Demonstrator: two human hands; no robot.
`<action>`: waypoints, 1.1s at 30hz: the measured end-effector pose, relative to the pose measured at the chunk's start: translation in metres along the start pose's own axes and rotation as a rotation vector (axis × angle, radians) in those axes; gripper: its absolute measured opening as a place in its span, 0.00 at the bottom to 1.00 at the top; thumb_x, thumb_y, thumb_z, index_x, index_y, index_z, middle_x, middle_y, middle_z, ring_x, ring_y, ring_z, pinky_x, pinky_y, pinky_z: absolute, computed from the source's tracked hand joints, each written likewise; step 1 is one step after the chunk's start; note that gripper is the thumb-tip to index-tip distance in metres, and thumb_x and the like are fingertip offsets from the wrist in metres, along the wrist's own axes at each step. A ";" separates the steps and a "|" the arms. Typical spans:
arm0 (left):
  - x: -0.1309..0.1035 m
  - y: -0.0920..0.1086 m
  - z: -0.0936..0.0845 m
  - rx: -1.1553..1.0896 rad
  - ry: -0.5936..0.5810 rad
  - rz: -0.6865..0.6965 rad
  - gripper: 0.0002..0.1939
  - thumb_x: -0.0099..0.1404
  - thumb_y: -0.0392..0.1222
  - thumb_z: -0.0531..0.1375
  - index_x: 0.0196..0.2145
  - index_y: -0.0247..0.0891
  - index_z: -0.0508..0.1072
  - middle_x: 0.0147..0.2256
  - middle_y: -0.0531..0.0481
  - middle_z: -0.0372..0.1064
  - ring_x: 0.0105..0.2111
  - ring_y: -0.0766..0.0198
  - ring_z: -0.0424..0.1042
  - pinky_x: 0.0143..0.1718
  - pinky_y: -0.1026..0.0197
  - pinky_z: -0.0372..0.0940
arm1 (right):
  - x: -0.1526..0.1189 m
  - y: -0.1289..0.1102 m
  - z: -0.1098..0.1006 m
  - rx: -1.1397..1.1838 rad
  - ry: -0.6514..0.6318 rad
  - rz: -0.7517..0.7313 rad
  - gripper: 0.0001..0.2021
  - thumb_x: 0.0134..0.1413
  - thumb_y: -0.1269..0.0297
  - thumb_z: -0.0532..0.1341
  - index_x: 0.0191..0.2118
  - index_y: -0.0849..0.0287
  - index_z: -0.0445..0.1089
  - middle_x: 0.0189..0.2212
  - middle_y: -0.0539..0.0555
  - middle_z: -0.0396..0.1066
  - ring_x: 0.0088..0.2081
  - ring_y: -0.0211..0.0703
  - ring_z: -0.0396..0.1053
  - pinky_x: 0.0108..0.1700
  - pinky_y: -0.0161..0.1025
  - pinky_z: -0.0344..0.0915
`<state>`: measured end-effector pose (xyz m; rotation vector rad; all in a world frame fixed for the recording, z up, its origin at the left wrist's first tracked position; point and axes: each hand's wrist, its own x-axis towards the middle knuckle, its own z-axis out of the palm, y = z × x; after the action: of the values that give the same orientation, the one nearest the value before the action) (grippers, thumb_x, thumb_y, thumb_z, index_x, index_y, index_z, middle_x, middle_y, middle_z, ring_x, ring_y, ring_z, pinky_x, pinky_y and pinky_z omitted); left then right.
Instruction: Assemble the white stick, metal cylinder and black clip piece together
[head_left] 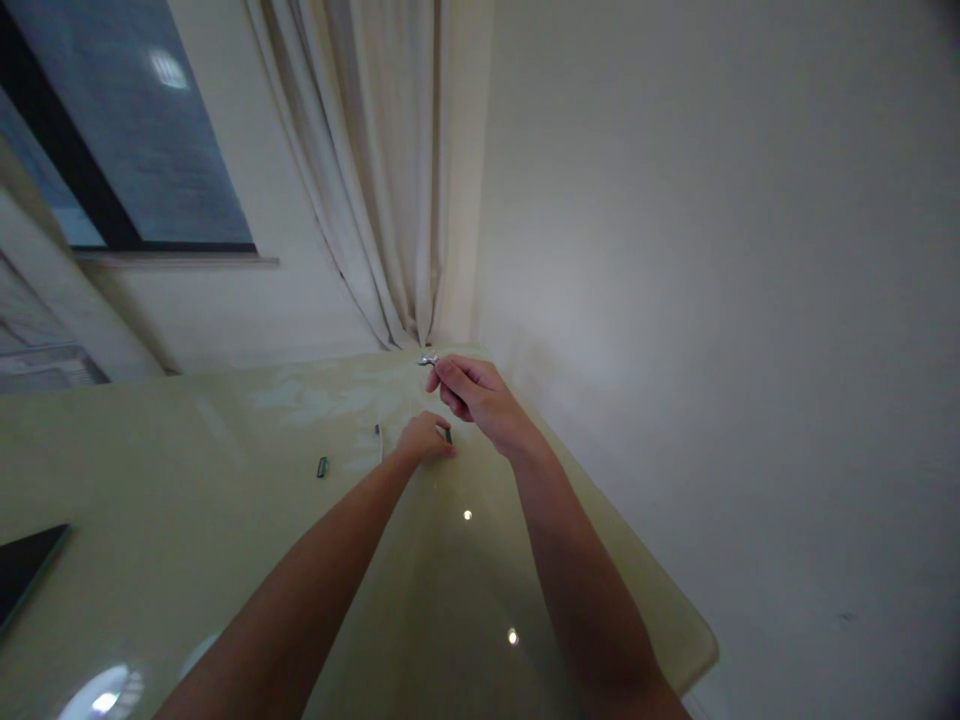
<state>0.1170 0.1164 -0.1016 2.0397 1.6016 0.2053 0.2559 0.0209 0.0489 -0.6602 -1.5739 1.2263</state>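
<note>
My right hand is raised a little above the far part of the glossy pale table. Its thumb and fingers pinch a small shiny metal piece that sticks out to the left; its exact kind is too small to make out. Lower and slightly left, my left hand is at the tabletop, its fingers closed around a small dark object, mostly hidden by the hand. Close by on the left lies a thin white stick with a dark end, partly behind my left forearm.
A small dark rectangular piece lies farther left on the table. At the left edge is a flat black panel-like object. A plain wall runs along the table's right side. Curtains and a window are behind.
</note>
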 end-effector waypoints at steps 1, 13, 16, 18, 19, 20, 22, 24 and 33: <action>0.001 -0.001 0.000 -0.011 0.003 0.003 0.21 0.74 0.48 0.64 0.60 0.38 0.73 0.58 0.41 0.72 0.52 0.51 0.76 0.52 0.44 0.75 | 0.000 0.001 0.001 0.001 -0.002 0.000 0.24 0.65 0.40 0.63 0.34 0.59 0.72 0.20 0.43 0.54 0.20 0.32 0.49 0.21 0.33 0.42; -0.053 -0.024 -0.030 -0.123 0.236 0.126 0.12 0.65 0.49 0.67 0.42 0.41 0.85 0.38 0.46 0.83 0.39 0.55 0.79 0.47 0.55 0.72 | 0.002 0.006 0.007 -0.040 -0.041 -0.008 0.24 0.67 0.40 0.61 0.34 0.60 0.72 0.20 0.43 0.56 0.21 0.32 0.50 0.23 0.33 0.45; -0.088 -0.071 -0.058 -0.125 0.328 0.111 0.19 0.66 0.57 0.59 0.38 0.43 0.85 0.39 0.46 0.85 0.38 0.52 0.79 0.44 0.54 0.71 | 0.003 0.009 0.008 -0.033 -0.037 -0.008 0.23 0.67 0.42 0.61 0.34 0.60 0.72 0.19 0.43 0.56 0.21 0.32 0.50 0.23 0.34 0.46; -0.106 -0.107 -0.075 -0.109 0.390 0.052 0.24 0.64 0.60 0.57 0.38 0.42 0.85 0.38 0.43 0.84 0.38 0.49 0.79 0.43 0.52 0.71 | 0.005 0.015 0.010 -0.039 -0.038 0.010 0.24 0.67 0.41 0.61 0.34 0.59 0.72 0.19 0.43 0.56 0.21 0.32 0.50 0.24 0.34 0.47; -0.112 -0.123 -0.080 -0.099 0.409 0.017 0.25 0.61 0.62 0.58 0.39 0.42 0.85 0.38 0.42 0.84 0.37 0.48 0.79 0.42 0.52 0.71 | 0.007 0.020 0.010 -0.049 -0.036 0.021 0.24 0.67 0.40 0.61 0.35 0.59 0.72 0.20 0.43 0.57 0.22 0.33 0.51 0.24 0.34 0.47; -0.116 -0.138 -0.084 -0.098 0.424 -0.026 0.26 0.57 0.63 0.60 0.40 0.42 0.85 0.39 0.42 0.84 0.36 0.48 0.79 0.42 0.52 0.72 | 0.008 0.025 0.011 -0.066 -0.034 0.031 0.24 0.66 0.40 0.61 0.35 0.59 0.72 0.20 0.43 0.57 0.22 0.33 0.51 0.24 0.34 0.48; -0.119 -0.160 -0.086 -0.118 0.386 -0.063 0.33 0.48 0.64 0.65 0.45 0.40 0.85 0.44 0.39 0.83 0.38 0.47 0.80 0.41 0.53 0.73 | 0.011 0.037 0.013 -0.123 -0.022 0.044 0.25 0.66 0.39 0.60 0.35 0.59 0.73 0.21 0.44 0.59 0.22 0.33 0.53 0.25 0.34 0.50; -0.118 -0.172 -0.084 -0.145 0.330 -0.081 0.37 0.42 0.63 0.68 0.46 0.38 0.84 0.46 0.37 0.82 0.39 0.46 0.80 0.42 0.53 0.74 | 0.013 0.047 0.014 -0.203 -0.010 0.060 0.25 0.66 0.39 0.60 0.35 0.60 0.74 0.22 0.46 0.61 0.23 0.34 0.56 0.26 0.34 0.51; -0.112 -0.168 -0.076 -0.179 0.318 -0.014 0.22 0.45 0.56 0.68 0.36 0.41 0.83 0.40 0.41 0.79 0.34 0.50 0.78 0.42 0.51 0.73 | 0.011 0.060 0.021 -0.366 -0.028 0.095 0.24 0.64 0.40 0.62 0.35 0.60 0.75 0.25 0.48 0.67 0.27 0.36 0.61 0.31 0.34 0.54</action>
<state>-0.0912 0.0611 -0.0976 1.9286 1.7115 0.6719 0.2238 0.0429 -0.0020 -0.9629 -1.8282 1.0258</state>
